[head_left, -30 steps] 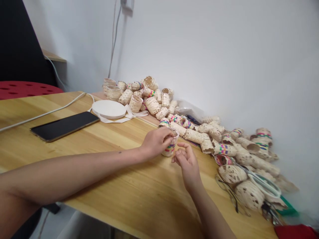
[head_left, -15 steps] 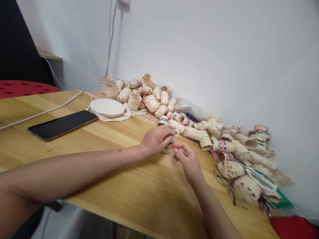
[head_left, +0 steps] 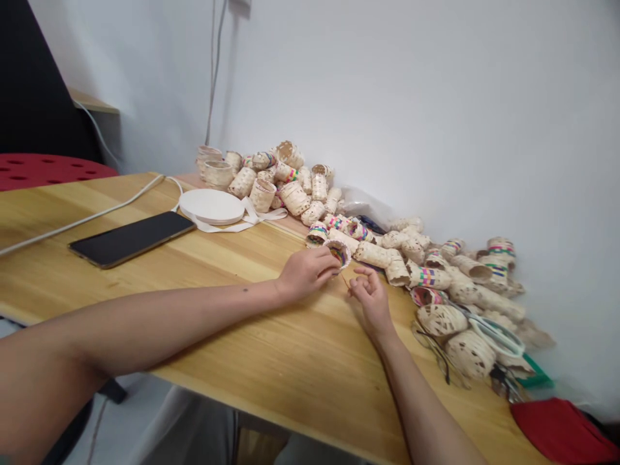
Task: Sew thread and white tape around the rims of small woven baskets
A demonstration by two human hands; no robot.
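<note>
My left hand (head_left: 307, 274) is closed around the near side of a small woven basket (head_left: 343, 252). The basket is pale with coloured bands inside, tilted so that its round opening faces me; the fingers hide its lower part. A thin reddish strand (head_left: 345, 280) runs from near the basket down to my right hand (head_left: 372, 302). That hand pinches the strand between thumb and fingers, a little to the right of the basket and apart from it. Just behind the basket, a short woven cylinder with coloured bands (head_left: 318, 233) stands on the table.
A pile of pale woven cylinders (head_left: 294, 197) lines the wall side. White-handled scissors (head_left: 498, 337), glasses (head_left: 438, 352) and a red cloth (head_left: 564, 429) lie at right. Leftward are a phone (head_left: 133, 239), a white ribbon roll (head_left: 212, 205) and a white cable (head_left: 104, 214).
The basket has turned, so its opening now faces me more. My right hand has drawn away from it, to the right and slightly down, with the strand stretched between.
</note>
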